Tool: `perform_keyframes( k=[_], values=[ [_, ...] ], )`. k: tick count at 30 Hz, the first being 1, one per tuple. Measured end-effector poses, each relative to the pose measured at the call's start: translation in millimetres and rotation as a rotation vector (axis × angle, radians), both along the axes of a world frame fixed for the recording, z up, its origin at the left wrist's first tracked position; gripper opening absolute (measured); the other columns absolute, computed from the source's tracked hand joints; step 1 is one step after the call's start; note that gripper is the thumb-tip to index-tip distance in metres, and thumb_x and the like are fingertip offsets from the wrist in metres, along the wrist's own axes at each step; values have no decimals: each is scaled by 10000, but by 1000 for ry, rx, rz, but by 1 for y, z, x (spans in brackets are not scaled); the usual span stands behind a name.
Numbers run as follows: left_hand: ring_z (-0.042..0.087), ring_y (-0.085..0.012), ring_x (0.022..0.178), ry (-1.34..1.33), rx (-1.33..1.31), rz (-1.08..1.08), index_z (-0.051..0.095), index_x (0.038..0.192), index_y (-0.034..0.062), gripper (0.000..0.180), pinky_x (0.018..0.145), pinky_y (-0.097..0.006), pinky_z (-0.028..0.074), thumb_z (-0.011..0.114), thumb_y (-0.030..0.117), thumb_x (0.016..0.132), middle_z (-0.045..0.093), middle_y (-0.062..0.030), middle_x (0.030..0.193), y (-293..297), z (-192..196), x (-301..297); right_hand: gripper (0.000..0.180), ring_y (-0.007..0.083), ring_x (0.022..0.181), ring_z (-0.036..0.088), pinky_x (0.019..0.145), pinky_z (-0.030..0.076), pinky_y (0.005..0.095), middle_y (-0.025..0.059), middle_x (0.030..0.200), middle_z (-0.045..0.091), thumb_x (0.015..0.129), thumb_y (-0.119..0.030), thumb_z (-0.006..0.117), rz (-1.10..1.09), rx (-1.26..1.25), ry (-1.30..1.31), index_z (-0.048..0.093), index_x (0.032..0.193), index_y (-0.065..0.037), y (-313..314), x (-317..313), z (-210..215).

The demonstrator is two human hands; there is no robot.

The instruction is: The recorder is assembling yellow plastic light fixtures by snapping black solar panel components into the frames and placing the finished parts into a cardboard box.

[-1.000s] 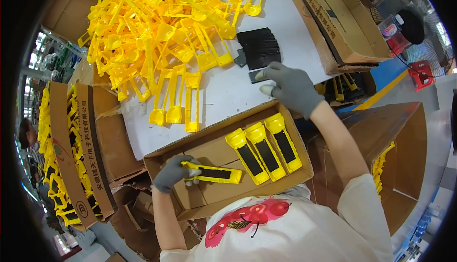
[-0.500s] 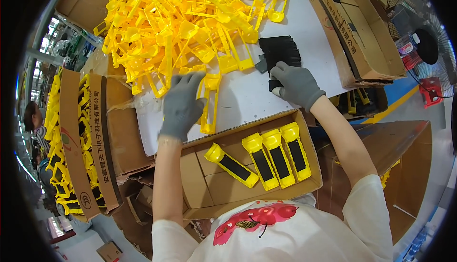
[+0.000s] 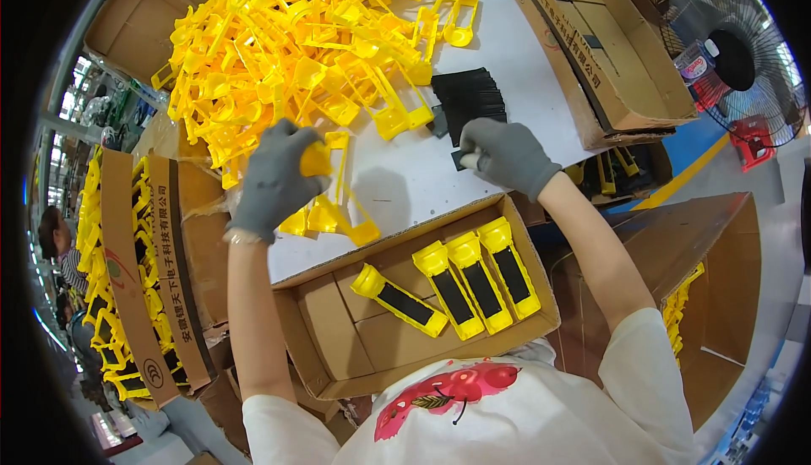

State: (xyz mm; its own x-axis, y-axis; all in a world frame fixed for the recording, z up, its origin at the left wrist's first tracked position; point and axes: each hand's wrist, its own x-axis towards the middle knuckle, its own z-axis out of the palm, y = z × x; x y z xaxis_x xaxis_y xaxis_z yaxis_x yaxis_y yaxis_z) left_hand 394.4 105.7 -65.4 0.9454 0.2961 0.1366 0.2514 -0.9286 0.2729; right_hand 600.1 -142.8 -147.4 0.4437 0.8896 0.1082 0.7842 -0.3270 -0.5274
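Note:
My left hand [image 3: 274, 174], in a grey glove, is closed round a yellow plastic frame [image 3: 316, 159] at the near edge of the big pile of frames. Other yellow frame parts [image 3: 338, 212] show beside its fingers; I cannot tell where the held one ends. My right hand [image 3: 511, 158], gloved too, pinches a small black strip [image 3: 459, 159] just in front of the fanned stack of black strips [image 3: 469, 102]. Below the hands, an open cardboard box [image 3: 346, 342] holds several yellow frames [image 3: 435, 264] with black strips lying in them.
A large heap of yellow frames [image 3: 296, 51] covers the far left of the white table [image 3: 545, 76]. An open carton [image 3: 591, 59] stands at the far right, beside a fan [image 3: 731, 55]. Left, a carton [image 3: 127, 279] is full of yellow frames. Another person [image 3: 57, 233] is beyond it.
My left hand has moved left and closed on a yellow frame. My right hand now pinches a black strip at the stack's near end. The whole view has shifted slightly.

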Motion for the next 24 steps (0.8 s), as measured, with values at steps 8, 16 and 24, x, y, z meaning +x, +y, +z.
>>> perform_keyframes(
  k=[8, 16, 24],
  values=[
    [643, -134, 690, -304, -1179, 538, 626, 1029, -8, 217, 536, -228, 530, 655, 31, 817, 681, -107, 875, -60, -7, -100, 168, 58, 718, 540, 668, 462, 219, 7, 818, 615, 862, -101, 671, -188, 540, 684, 623, 993, -8, -44, -49, 52],
    [686, -235, 826, -375, -1679, 517, 604, 1178, -44, 331, 717, -285, 579, 614, 120, 891, 663, -158, 1009, -135, -51, -105, 191, 67, 669, 625, 624, 509, 241, 51, 768, 682, 880, -91, 641, -192, 251, 1042, 598, 1049, -12, -56, -126, 67],
    [687, -210, 804, -298, -1675, 480, 618, 1150, -60, 304, 717, -291, 583, 623, 76, 878, 666, -147, 977, -147, -47, -102, 158, 135, 646, 652, 606, 507, 239, 101, 742, 672, 875, -95, 640, -105, 119, 566, 633, 1016, -24, -59, -129, 58]
  ],
)
